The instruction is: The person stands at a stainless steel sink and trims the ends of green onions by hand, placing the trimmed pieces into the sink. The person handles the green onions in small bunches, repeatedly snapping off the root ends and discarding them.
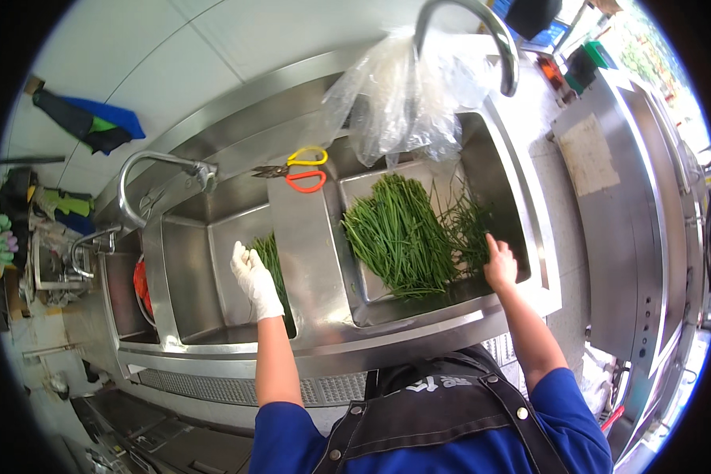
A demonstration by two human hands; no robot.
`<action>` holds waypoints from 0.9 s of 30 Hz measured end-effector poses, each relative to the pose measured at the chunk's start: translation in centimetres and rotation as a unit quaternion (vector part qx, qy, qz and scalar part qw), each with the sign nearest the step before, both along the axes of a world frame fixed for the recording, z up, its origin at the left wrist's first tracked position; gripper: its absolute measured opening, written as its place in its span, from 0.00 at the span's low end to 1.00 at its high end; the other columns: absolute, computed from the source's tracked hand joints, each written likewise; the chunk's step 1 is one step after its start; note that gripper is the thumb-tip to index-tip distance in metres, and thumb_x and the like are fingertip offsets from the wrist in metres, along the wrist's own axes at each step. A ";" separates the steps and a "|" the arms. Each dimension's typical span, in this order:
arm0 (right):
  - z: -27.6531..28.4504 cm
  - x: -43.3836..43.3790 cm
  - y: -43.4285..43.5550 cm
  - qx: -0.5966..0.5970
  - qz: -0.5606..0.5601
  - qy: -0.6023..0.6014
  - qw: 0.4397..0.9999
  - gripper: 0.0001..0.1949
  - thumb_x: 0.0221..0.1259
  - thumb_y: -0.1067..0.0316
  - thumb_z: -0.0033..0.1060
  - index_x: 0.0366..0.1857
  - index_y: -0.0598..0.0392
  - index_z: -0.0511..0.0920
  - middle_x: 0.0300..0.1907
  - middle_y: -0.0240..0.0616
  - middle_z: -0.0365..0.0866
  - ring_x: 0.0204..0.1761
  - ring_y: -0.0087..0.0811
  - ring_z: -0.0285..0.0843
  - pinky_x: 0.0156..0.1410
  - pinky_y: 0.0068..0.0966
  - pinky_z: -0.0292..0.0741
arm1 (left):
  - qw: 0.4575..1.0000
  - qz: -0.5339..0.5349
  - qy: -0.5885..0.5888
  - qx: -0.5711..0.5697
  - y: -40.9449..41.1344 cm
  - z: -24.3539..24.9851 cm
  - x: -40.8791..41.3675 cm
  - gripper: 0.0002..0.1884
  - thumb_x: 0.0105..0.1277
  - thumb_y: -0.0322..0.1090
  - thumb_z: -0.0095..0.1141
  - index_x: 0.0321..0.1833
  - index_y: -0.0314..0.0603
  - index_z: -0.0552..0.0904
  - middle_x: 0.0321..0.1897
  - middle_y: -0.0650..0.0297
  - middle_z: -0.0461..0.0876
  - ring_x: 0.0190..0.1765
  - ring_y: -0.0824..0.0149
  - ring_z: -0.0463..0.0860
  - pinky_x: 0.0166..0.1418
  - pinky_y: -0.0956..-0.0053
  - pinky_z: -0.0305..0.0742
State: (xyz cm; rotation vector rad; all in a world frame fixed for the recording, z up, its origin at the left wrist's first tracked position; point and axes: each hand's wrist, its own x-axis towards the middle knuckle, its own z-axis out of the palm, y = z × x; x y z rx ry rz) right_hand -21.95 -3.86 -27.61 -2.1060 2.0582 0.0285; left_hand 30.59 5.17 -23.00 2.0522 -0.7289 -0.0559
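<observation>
A large heap of long green stalks, like garlic chives (pixel 403 237), lies in the right basin of a stainless steel sink (pixel 308 266). Looser, tangled greens (pixel 465 228) lie at its right side. My bare right hand (pixel 500 260) is at these loose greens; whether its fingers grip any is unclear. In a white glove, my left hand (pixel 256 281) is over the middle basin, beside a smaller bunch of green stalks (pixel 272 260) along that basin's right wall. Its fingers are partly curled, and their hold is hidden. Scissors (pixel 293 170) with yellow and red handles rest on the divider between the basins.
Clear plastic bags (pixel 409 101) hang from the right faucet (pixel 497 29) over the right basin's back edge. Another curved faucet (pixel 130 178) stands behind the middle basin. A red item (pixel 142 287) sits in the far left basin. A steel appliance (pixel 616 219) stands at the right.
</observation>
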 end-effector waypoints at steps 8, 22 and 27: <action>0.0 0.3 -1.0 0.122 0.028 -0.013 0.992 0.19 0.54 0.61 0.70 0.50 0.50 0.81 0.41 0.41 0.81 0.43 0.44 0.81 0.49 0.37 0.79 | 0.941 -0.260 0.210 -0.048 -2.9 3.7 -16.1 0.14 0.71 0.23 0.54 0.58 0.35 0.80 0.49 0.61 0.83 0.48 0.70 0.81 0.55 0.76 0.76; -10.2 5.0 -10.1 0.199 -0.146 -0.257 0.934 0.13 0.58 0.70 0.57 0.47 0.48 0.82 0.51 0.44 0.79 0.56 0.49 0.75 0.58 0.39 0.75 | 0.949 -0.243 0.107 0.171 2.5 4.6 -27.2 0.14 0.71 0.27 0.54 0.58 0.41 0.82 0.40 0.58 0.87 0.42 0.66 0.86 0.51 0.73 0.80; -11.3 8.7 -12.0 0.139 0.023 -0.088 0.986 0.08 0.64 0.64 0.56 0.38 0.51 0.84 0.48 0.42 0.81 0.54 0.44 0.76 0.53 0.40 0.77 | 0.958 -0.193 0.148 0.154 3.0 4.5 -28.5 0.14 0.71 0.25 0.54 0.57 0.39 0.82 0.40 0.57 0.87 0.41 0.67 0.86 0.48 0.72 0.81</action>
